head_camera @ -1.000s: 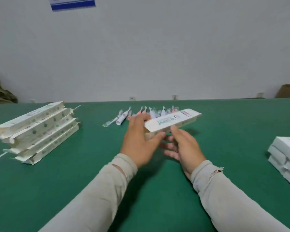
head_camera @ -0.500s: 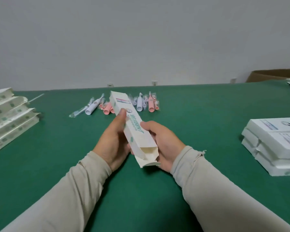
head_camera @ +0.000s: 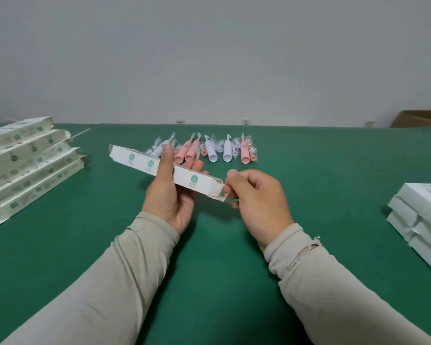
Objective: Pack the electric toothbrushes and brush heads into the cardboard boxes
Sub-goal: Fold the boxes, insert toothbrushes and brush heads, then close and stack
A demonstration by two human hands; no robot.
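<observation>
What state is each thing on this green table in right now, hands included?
Cardboard box: held off the table, right end flap open.
Left hand: grips the box's middle.
Right hand: pinches the end flap.
Toothbrushes: lying unpacked in a row, in clear wrappers.
Left stack of boxes: flattened, ends open.
Right stack of boxes: closed, piled up.

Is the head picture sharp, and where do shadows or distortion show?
Head view: light is soft and even; a faint shadow lies on the green table under the cardboard box; the table's far edge looks bowed by the wide lens; the toothbrushes look slightly soft.
</observation>
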